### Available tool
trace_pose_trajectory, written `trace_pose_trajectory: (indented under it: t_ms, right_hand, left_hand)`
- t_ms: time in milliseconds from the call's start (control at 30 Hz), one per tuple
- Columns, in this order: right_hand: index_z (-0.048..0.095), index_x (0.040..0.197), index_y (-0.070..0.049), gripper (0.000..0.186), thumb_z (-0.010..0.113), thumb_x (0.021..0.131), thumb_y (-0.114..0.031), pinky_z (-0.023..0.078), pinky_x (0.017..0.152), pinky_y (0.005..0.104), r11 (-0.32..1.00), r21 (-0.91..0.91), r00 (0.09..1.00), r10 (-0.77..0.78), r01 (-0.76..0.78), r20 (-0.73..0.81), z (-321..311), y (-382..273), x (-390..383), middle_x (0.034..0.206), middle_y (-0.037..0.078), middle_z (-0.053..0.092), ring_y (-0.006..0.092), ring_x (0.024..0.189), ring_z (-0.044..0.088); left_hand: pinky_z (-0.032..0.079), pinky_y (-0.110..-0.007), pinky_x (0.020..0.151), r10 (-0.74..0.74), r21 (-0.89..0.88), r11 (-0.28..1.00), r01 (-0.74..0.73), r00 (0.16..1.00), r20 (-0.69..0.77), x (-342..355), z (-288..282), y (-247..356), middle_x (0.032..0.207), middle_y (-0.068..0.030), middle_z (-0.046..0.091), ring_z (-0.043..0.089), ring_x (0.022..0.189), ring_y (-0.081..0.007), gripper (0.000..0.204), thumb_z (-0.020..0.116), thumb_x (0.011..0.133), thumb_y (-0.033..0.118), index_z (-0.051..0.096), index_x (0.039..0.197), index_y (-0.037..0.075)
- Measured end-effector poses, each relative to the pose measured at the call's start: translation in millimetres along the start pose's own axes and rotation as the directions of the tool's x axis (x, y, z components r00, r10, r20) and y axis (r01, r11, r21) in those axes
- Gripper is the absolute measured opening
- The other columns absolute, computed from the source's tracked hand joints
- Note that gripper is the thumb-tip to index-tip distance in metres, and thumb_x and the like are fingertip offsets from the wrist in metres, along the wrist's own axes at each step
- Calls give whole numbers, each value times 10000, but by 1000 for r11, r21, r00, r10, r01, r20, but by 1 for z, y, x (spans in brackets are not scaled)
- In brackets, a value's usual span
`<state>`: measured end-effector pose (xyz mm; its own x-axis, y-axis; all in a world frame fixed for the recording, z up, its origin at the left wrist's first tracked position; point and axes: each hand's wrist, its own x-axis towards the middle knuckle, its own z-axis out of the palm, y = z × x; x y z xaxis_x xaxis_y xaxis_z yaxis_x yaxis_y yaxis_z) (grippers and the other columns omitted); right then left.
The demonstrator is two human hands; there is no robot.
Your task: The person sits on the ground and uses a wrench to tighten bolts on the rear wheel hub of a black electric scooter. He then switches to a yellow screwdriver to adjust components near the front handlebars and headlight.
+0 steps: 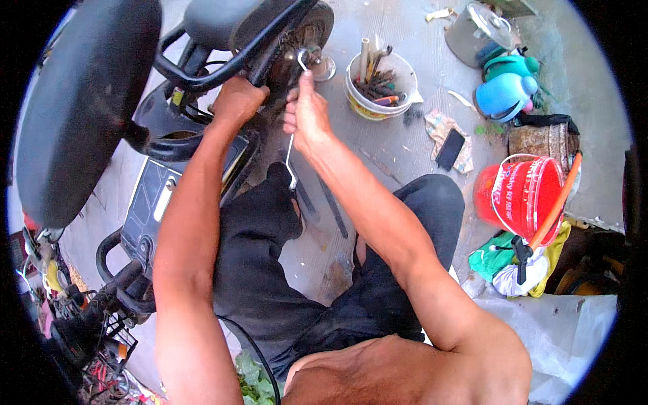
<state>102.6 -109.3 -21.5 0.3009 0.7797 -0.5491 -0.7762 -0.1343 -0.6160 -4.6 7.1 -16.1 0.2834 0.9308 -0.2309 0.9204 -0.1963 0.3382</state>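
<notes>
An electric scooter (138,216) with black seats stands along my left side, its wheel (322,25) at the top of the view. My right hand (309,113) is closed around a long silver wrench (290,162) held roughly upright. The wrench's upper end meets the metal hardware at the wheel hub (309,55); its bent lower end hangs free below my fist. Just left of the wheel, my left hand (237,100) is closed on a dark part of the scooter's frame, and its fingertips are hidden.
Right of the wheel stands a white bucket (407,108) of tools. Beyond lie a phone (450,149) on a patterned cloth (439,125), a lidded metal pot (466,40), a blue jug (499,94) and a red bucket (506,196). An orange-handled tool (555,209) leans there.
</notes>
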Motion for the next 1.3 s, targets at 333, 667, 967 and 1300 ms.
trace_pose_trajectory:
  t_ms: [333,667,967,1300]
  right_hand:
    - [502,793,-78,504,452,983,-542,307,411,278,974,-179,990,-134,138,32,-43,-55,-46,613,-16,378,114,479,356]
    - [466,735,-114,488,494,964,-544,280,371,270,965,-178,974,-210,192,-83,-90,-64,-79,550,-35,375,89,420,346]
    - [551,711,-91,494,542,939,-529,317,353,281,903,-374,953,-275,211,-128,-95,-39,-64,546,-24,461,94,401,403]
    - [628,716,-39,556,546,926,-547,401,408,343,857,-476,939,-304,196,-160,-94,-34,-58,576,34,553,166,457,509]
  left_hand:
    - [484,-379,903,377,-288,857,-427,901,-216,-148,-94,44,1070,-222,666,651,1009,-320,392,701,828,247,642,1100,-29]
    - [441,-579,1007,563,-282,189,-941,339,-754,-405,-231,93,1165,-140,576,540,1191,-354,381,658,875,360,544,1141,112]
    - [510,-508,865,401,-407,88,-909,406,-821,-449,-242,91,892,-194,601,621,927,-322,200,597,912,251,502,864,82]
    - [576,-464,896,81,-301,445,-843,373,-924,-466,-230,124,1039,-279,528,600,1043,-355,325,418,958,180,432,1070,-125]
